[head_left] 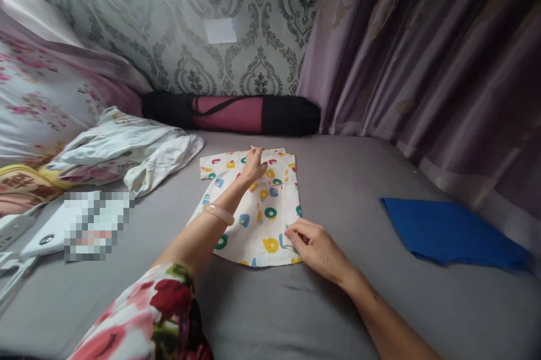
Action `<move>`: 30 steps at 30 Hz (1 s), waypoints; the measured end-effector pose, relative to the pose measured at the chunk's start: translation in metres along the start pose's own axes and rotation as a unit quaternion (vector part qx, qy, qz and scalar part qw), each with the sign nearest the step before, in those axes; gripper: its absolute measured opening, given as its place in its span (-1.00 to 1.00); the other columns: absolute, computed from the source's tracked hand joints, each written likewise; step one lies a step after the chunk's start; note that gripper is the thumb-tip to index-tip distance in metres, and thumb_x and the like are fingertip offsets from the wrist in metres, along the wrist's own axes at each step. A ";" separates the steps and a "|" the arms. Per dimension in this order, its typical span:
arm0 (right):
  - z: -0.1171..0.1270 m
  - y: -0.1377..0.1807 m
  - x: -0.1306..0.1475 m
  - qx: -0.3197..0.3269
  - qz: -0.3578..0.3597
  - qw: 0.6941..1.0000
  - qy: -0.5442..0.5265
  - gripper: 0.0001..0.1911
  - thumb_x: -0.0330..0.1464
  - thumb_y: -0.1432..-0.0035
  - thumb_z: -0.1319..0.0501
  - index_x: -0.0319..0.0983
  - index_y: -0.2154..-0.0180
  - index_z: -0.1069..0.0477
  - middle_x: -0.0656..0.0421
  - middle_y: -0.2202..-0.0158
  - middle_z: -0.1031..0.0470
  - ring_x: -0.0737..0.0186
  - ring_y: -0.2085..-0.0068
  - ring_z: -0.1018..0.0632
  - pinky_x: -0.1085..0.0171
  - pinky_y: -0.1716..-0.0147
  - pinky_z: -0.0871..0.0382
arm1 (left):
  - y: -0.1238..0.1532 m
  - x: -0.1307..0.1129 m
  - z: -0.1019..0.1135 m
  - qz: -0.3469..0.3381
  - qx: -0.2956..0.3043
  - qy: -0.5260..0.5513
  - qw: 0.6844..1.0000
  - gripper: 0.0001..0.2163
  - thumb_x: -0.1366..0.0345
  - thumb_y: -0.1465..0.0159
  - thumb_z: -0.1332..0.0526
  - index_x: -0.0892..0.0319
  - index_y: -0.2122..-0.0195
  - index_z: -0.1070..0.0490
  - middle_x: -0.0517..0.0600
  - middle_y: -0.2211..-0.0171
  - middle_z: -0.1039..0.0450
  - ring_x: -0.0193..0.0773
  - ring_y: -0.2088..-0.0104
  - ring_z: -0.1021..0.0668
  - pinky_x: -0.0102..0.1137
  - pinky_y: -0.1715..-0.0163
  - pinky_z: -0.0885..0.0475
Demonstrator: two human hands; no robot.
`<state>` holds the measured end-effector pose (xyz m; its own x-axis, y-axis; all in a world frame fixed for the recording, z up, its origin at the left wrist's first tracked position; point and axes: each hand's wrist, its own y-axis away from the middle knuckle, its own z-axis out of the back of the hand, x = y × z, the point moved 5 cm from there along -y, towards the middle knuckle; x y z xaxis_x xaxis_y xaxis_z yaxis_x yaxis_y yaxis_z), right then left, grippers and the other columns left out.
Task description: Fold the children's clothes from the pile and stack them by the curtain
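A small white short-sleeved shirt [252,219] printed with red, yellow, green and blue shapes lies on the grey bed sheet. Its left sleeve sticks out, while its right side runs in a nearly straight edge with layers of cloth along it. At the collar end, my left hand [254,166] has bent fingers closed on the cloth; the fingertips are partly hidden. Near the lower right corner, my right hand [311,243] pinches the hem edge between thumb and fingers. My left forearm crosses over the shirt's left part.
A folded blue cloth [448,231] lies at the right. Rumpled pale clothes [127,143], a floral pillow [38,101] and a white device [54,230] are at the left. A black and maroon long bag [230,114] rests against the wall; purple curtains [380,67] hang right.
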<state>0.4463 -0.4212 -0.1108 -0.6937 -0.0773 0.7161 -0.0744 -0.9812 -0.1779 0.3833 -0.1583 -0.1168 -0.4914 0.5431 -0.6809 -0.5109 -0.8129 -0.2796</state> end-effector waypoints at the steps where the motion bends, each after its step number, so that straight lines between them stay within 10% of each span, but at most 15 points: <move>1: 0.002 -0.002 -0.005 -0.026 0.002 1.000 -0.001 -0.72 -0.30 -0.33 -0.04 -0.18 0.36 -0.46 0.20 0.35 -0.48 0.31 0.32 -0.48 0.35 0.29 -0.31 | 0.008 -0.005 0.001 -0.028 0.010 -0.005 1.000 -0.57 0.45 -0.16 -0.14 0.24 -0.10 -0.30 0.19 -0.01 -0.30 -0.05 0.02 -0.44 -0.11 -0.02 -0.37; 6: 0.010 -0.016 -0.031 -0.096 -0.006 0.992 0.076 -0.67 -0.31 -0.34 0.04 -0.20 0.04 -0.44 0.05 0.00 -0.49 0.16 -0.04 -0.46 0.18 -0.05 -0.29 | 0.077 -0.037 -0.005 -0.189 0.115 -0.004 0.975 -0.70 0.34 -0.26 -0.13 0.20 -0.02 -0.34 0.16 0.03 -0.38 -0.08 -0.01 -0.45 -0.17 -0.05 -0.36; 13: -0.006 -0.070 -0.057 0.043 -0.079 0.968 0.235 -0.42 -0.24 -0.37 0.22 -0.33 -0.32 -0.03 0.04 -0.38 0.03 0.16 -0.37 0.03 0.02 -0.32 0.23 | 0.166 -0.074 -0.014 -0.219 0.257 -0.067 0.939 -0.56 0.07 -0.27 -0.17 0.25 -0.08 -0.30 0.24 -0.12 -0.33 0.02 -0.21 -0.32 -0.14 -0.18 -0.26; 30: -0.015 -0.186 -0.094 0.056 -0.156 0.932 0.324 -0.33 -0.16 -0.38 0.29 -0.44 -0.34 0.06 -0.04 -0.39 0.11 0.08 -0.37 0.06 0.00 -0.30 0.29 | 0.189 -0.059 -0.030 -0.177 0.242 -0.083 0.951 -0.29 -0.16 -0.29 0.03 0.23 -0.32 -0.06 0.18 -0.36 0.03 0.03 -0.36 -0.01 -0.07 -0.30 0.01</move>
<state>0.5145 -0.2290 -0.1555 -0.9404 0.3011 0.1579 -0.2938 -0.9534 0.0686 0.3371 -0.3503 -0.1498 -0.3132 0.8226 -0.4746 -0.9093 -0.4039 -0.1001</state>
